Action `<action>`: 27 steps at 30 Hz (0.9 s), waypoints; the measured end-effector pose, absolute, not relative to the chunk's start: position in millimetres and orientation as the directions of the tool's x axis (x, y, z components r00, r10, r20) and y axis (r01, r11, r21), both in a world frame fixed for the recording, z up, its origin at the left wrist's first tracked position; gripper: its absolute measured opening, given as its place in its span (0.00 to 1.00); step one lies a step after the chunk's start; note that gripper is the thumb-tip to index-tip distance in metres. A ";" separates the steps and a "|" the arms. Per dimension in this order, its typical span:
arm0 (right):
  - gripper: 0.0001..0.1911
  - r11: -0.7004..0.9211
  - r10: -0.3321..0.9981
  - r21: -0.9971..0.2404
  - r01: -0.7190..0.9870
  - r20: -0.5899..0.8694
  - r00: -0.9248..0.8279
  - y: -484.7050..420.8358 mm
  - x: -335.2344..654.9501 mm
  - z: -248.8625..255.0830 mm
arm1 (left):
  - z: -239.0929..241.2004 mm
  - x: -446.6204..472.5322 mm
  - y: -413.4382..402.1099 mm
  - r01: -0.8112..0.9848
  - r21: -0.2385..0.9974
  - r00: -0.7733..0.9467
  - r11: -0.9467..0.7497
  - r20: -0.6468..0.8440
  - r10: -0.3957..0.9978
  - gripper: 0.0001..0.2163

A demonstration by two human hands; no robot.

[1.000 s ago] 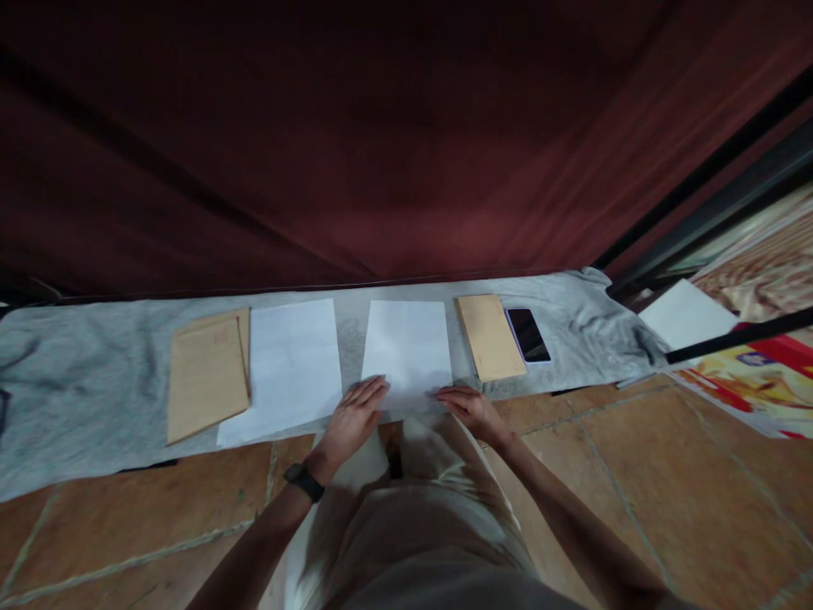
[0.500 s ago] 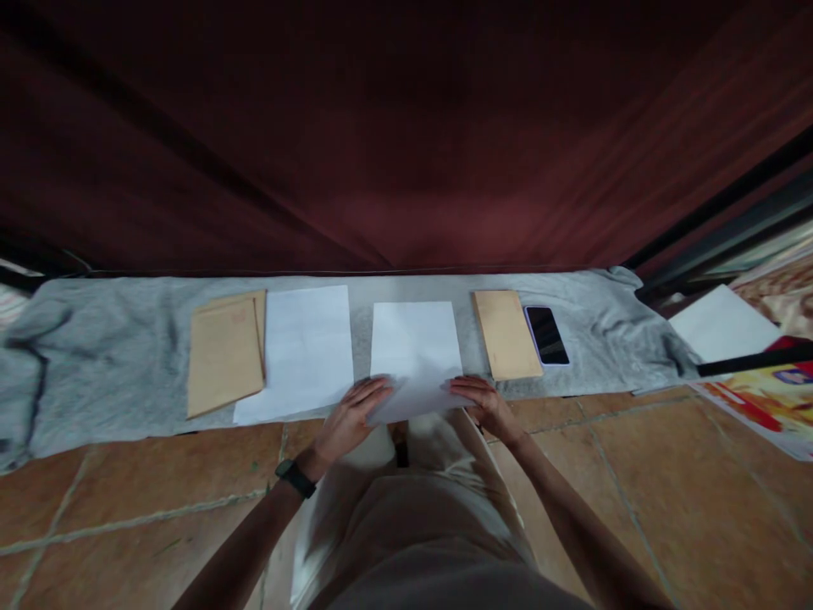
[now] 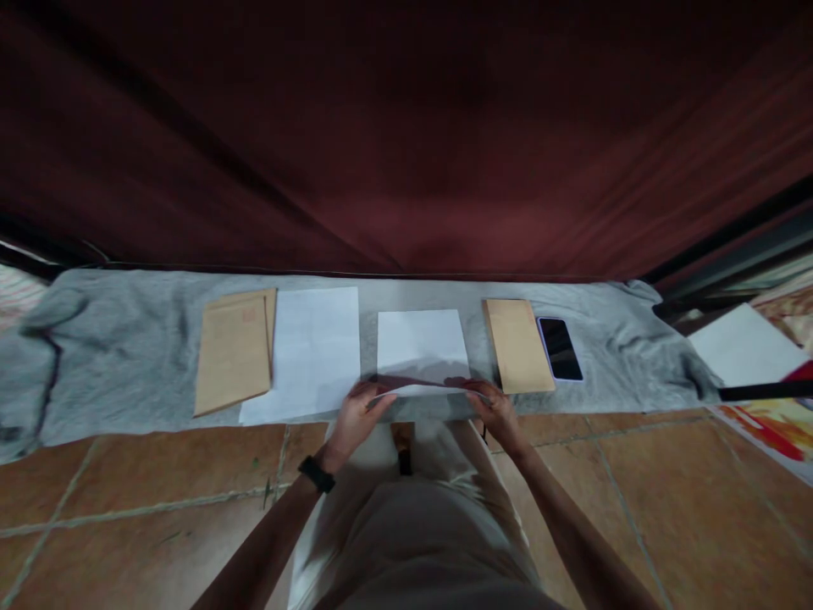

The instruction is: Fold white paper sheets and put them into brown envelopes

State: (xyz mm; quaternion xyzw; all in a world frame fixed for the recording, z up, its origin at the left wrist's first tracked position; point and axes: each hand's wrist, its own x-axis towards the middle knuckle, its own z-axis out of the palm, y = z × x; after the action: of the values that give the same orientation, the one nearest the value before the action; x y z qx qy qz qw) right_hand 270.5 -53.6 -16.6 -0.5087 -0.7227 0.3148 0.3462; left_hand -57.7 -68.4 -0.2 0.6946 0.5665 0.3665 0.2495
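A dark red curtain [image 3: 406, 135] is seen to fill the upper part of the view, hanging down to a floor of brown ceramic tiles [image 3: 635, 474]. A long grey fabric cloth [image 3: 127, 356] is spread on the floor along the foot of the curtain, with wrinkles visible at both ends. On the cloth, a tan paper envelope stack [image 3: 234, 352] lies at the left, touched along its right edge by a large white paper sheet [image 3: 311, 352]. A narrow tan envelope [image 3: 517, 345] lies to the right of centre, and a black-screened smartphone [image 3: 560, 348] is placed just beside it. The white sheet of paper being worked [image 3: 423, 349] lies at the centre of the cloth, between the large sheet and the narrow envelope; its near edge is raised off the cloth and curled toward the far edge. The left hand [image 3: 352, 417], with a black wristband [image 3: 316, 474] behind it, is seen at the near left corner, and the right hand [image 3: 499, 408] at the near right corner. The fingers of each hand are pressed together in a pinch on the lifted edge. In judgement, a clean fold would require both corners to be carried at equal height, the near edge to be squared against the far edge, and the crease to be pressed only once alignment is confirmed.
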 end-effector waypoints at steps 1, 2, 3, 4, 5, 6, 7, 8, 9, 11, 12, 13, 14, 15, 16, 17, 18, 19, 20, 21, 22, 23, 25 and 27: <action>0.15 0.242 0.968 -0.817 0.523 0.165 -0.191 -53.1 268.7 -15.7 | -0.2 -56.4 -67.8 0.594 0.783 0.047 -0.188 0.199 0.979 0.12; 0.16 0.209 0.977 -0.826 0.523 0.153 -0.149 -52.6 266.8 -15.0 | -0.2 -55.0 -66.7 0.578 0.803 0.011 -0.146 0.172 0.985 0.13; 0.17 0.182 0.983 -0.833 0.522 0.142 -0.115 -52.1 264.7 -14.7 | -0.1 -53.4 -65.2 0.557 0.824 -0.018 -0.108 0.142 0.990 0.14; 0.18 0.158 0.987 -0.839 0.521 0.131 -0.089 -51.5 262.5 -14.4 | 0.1 -51.9 -63.5 0.533 0.843 -0.038 -0.073 0.111 0.993 0.15; 0.19 0.136 0.991 -0.843 0.521 0.119 -0.066 -50.5 260.3 -14.3 | 0.5 -50.4 -61.8 0.507 0.861 -0.051 -0.043 0.080 0.995 0.16; 0.20 0.113 0.993 -0.846 0.522 0.106 -0.045 -49.1 258.1 -14.3 | 1.0 -49.3 -60.2 0.482 0.876 -0.054 -0.018 0.050 0.997 0.18; 0.21 0.088 0.996 -0.847 0.524 0.090 -0.022 -47.2 256.1 -14.3 | 1.7 -48.6 -58.9 0.459 0.889 -0.050 0.002 0.023 0.999 0.19; 0.22 0.063 0.997 -0.849 0.525 0.073 -0.002 -44.9 254.2 -14.1 | 2.6 -48.4 -58.0 0.439 0.898 -0.040 0.017 0.000 0.999 0.20; 0.23 0.042 0.998 -0.852 0.521 0.056 0.010 -42.2 252.4 -13.9 | 3.5 -48.9 -57.3 0.426 0.904 -0.031 0.028 -0.016 0.999 0.21; 0.23 0.014 1.000 -0.859 0.511 0.024 0.014 -36.1 249.2 -13.0 | 5.7 -50.8 -56.7 0.419 0.907 -0.005 0.036 -0.038 0.999 0.23; 0.24 0.003 1.000 -0.860 0.510 0.010 0.011 -32.9 247.8 -12.3 | 6.7 -51.8 -56.4 0.424 0.905 0.003 0.038 -0.044 0.999 0.23; 0.24 -0.005 1.000 -0.859 0.511 0.000 0.009 -29.7 246.4 -11.4 | 7.7 -52.6 -55.9 0.435 0.900 0.001 0.042 -0.048 0.999 0.23; 0.24 -0.011 1.000 -0.856 0.517 -0.007 0.011 -26.8 245.1 -10.6 | 8.5 -52.8 -55.2 0.447 0.893 -0.009 0.049 -0.050 0.999 0.22; 0.25 -0.015 1.000 -0.849 0.528 -0.008 0.016 -24.1 243.8 -9.7 | 9.1 -52.3 -54.0 0.458 0.887 -0.028 0.057 -0.050 0.998 0.21; 0.25 -0.017 1.000 -0.841 0.541 -0.004 0.025 -21.6 242.7 -8.9 | 9.6 -51.3 -52.3 0.467 0.881 -0.054 0.068 -0.048 0.997 0.20; 0.25 -0.017 0.999 -0.831 0.556 0.003 0.036 -19.5 241.7 -8.3 | 9.9 -49.6 -50.1 0.474 0.877 -0.086 0.083 -0.047 0.995 0.19; 0.25 -0.019 0.999 -0.820 0.572 0.009 0.047 -17.5 240.8 -7.7 | 10.2 -47.6 -47.5 0.479 0.872 -0.117 0.100 -0.050 0.992 0.19; 0.25 -0.024 0.998 -0.808 0.589 0.013 0.058 -15.8 240.1 -7.3 | 10.5 -45.4 -44.4 0.487 0.865 -0.145 0.122 -0.057 0.988 0.18; 0.24 -0.033 0.998 -0.793 0.608 0.011 0.068 -14.1 239.4 -6.8 | 10.9 -43.2 -41.0 0.499 0.854 -0.170 0.145 -0.067 0.983 0.17; 0.24 -0.047 0.997 -0.775 0.630 0.001 0.075 -12.4 238.8 -6.2 | 11.6 -41.0 -37.5 0.518 0.839 -0.190 0.167 -0.077 0.979 0.17; 0.24 -0.064 0.997 -0.754 0.653 -0.014 0.081 -10.6 238.2 -5.5 | 12.6 -38.9 -34.0 0.544 0.818 -0.208 0.185 -0.082 0.975 0.16; 0.23 -0.079 0.996 -0.729 0.680 -0.032 0.082 -8.8 237.4 -4.5 | 13.9 -37.0 -30.5 0.577 0.792 -0.226 0.201 -0.082 0.971 0.16; 0.21 -0.098 0.995 -0.665 0.741 -0.059 0.079 -5.0 235.6 -1.7 | 17.5 -33.6 -24.1 0.650 0.725 -0.257 0.228 -0.072 0.964 0.15; 0.19 -0.111 0.994 -0.582 0.805 -0.074 0.083 -1.4 233.3 2.0 | 21.9 -30.8 -18.4 0.710 0.654 -0.277 0.261 -0.081 0.957 0.14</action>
State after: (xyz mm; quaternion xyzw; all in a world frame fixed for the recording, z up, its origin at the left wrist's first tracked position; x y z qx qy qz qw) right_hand 233.3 -1.4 2.0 -0.7077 -0.6356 0.2335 0.2016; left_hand -30.8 -18.4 21.9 0.5510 0.7567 0.2569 0.2405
